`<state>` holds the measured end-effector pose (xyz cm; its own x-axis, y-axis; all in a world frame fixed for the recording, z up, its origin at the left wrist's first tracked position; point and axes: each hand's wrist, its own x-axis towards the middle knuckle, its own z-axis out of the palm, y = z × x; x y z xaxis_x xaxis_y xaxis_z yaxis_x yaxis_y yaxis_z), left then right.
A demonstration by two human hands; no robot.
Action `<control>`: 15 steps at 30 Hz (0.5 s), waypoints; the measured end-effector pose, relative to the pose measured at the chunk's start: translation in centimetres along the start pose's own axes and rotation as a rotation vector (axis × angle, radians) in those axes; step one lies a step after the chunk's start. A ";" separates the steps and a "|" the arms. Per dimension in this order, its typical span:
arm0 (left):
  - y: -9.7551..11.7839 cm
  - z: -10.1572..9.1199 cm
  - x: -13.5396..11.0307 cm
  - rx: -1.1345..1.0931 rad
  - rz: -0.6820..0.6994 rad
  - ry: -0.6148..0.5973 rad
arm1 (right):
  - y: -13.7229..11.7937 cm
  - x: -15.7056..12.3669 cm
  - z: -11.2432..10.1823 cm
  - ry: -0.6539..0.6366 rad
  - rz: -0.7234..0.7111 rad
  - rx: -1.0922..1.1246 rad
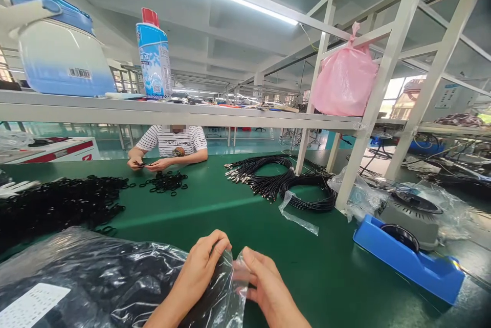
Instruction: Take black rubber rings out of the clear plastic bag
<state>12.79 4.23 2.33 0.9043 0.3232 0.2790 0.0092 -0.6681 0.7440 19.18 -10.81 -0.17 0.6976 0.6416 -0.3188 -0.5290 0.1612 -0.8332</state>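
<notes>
Head view: both hands at the mouth of a clear plastic bag (115, 277) on the green table (238, 215).
Left hand (199, 266) and right hand (261, 282) each pinch the film at the bag's open edge, grip narrow, thumbs against fingers, the two hands nearly touching. Bag lies just left of and under the left hand, holding dark contents; white label (30, 305) at its far left corner. Beyond the hands: loose black rings (57, 205), coiled black cables (276, 179). Blue tape dispenser (406, 256) well to the right of the right hand. Judgement: pinch separate layers of film, pull apart evenly, keep the bag flat so nothing spills.
</notes>
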 end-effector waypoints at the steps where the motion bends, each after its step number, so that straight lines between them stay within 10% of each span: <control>1: -0.1 0.0 0.0 0.007 -0.008 0.002 | 0.4 -0.1 0.1 -0.013 0.010 0.012; 8: -1.1 0.9 0.5 0.122 -0.080 0.076 | 2.0 0.9 0.5 0.135 -0.344 -0.292; 15: -1.6 2.4 1.2 0.231 -0.122 0.091 | 3.0 -0.2 -0.1 0.182 -0.398 -0.407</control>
<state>14.91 4.14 0.02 0.8486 0.4625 0.2568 0.2224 -0.7523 0.6201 17.48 -10.52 -2.63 0.8951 0.4458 0.0107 -0.0078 0.0396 -0.9992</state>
